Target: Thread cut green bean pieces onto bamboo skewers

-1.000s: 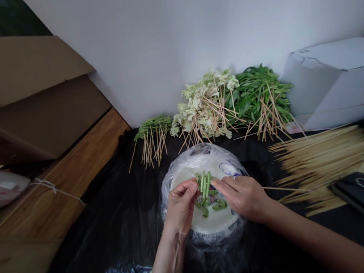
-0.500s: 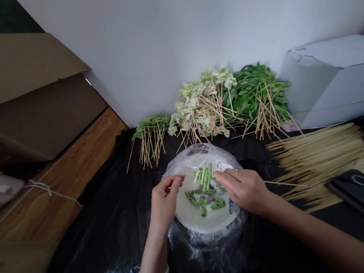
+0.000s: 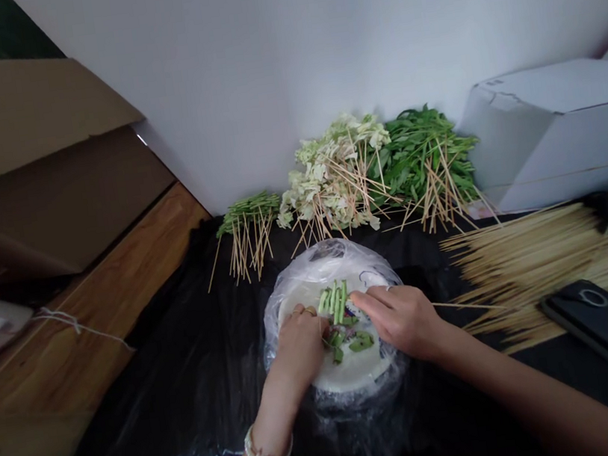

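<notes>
My right hand (image 3: 404,319) pinches a bamboo skewer (image 3: 465,304), whose long end sticks out to the right past my wrist. On its tip, side by side, sit several cut green bean pieces (image 3: 337,299), above the plate. My left hand (image 3: 302,345) is down at the left of the white plate (image 3: 334,382), fingers curled at the loose bean pieces (image 3: 361,341). Whatever its fingertips hold is hidden by the hand. Clear plastic film (image 3: 274,300) is wrapped around the plate.
Behind the plate lie skewered green beans (image 3: 249,209), skewered pale leaves (image 3: 330,171) and skewered leafy greens (image 3: 426,150). Bare skewers (image 3: 535,263) and a phone (image 3: 605,321) are at right. A white box (image 3: 561,124) and a cardboard box (image 3: 48,181) flank the black sheet (image 3: 176,367).
My left hand has come down and right onto the loose bean pieces, its fingers now curled over. My right hand still holds the skewer in nearly the same place.
</notes>
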The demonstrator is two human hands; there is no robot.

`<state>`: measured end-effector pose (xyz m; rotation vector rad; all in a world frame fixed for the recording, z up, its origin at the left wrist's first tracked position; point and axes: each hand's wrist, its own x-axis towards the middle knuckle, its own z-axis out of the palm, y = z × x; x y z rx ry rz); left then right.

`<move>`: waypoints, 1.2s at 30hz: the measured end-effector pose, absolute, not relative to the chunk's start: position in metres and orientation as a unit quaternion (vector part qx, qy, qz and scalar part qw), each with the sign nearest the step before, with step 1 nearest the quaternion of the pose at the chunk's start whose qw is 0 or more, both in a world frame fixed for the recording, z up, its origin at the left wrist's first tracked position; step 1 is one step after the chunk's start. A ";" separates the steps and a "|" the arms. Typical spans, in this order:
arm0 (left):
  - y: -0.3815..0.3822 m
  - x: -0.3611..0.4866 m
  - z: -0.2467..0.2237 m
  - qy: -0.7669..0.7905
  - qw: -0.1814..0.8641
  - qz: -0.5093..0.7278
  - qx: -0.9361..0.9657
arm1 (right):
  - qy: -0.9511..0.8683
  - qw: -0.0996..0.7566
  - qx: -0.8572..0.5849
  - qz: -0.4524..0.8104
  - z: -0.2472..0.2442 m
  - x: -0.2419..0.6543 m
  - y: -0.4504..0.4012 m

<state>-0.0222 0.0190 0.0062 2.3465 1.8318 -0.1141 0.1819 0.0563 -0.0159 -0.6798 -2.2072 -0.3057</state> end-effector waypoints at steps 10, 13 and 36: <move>0.019 -0.031 0.007 0.622 0.208 0.221 0.722 | -0.853 0.436 -0.268 -0.100 -0.013 0.185 0.057; 0.019 -0.029 0.005 0.613 0.310 0.370 0.626 | -0.841 0.456 -0.278 -0.081 -0.013 0.187 0.059; 0.009 -0.029 0.013 0.422 0.638 0.606 0.219 | -0.884 0.380 -0.265 -0.050 -0.019 0.182 0.054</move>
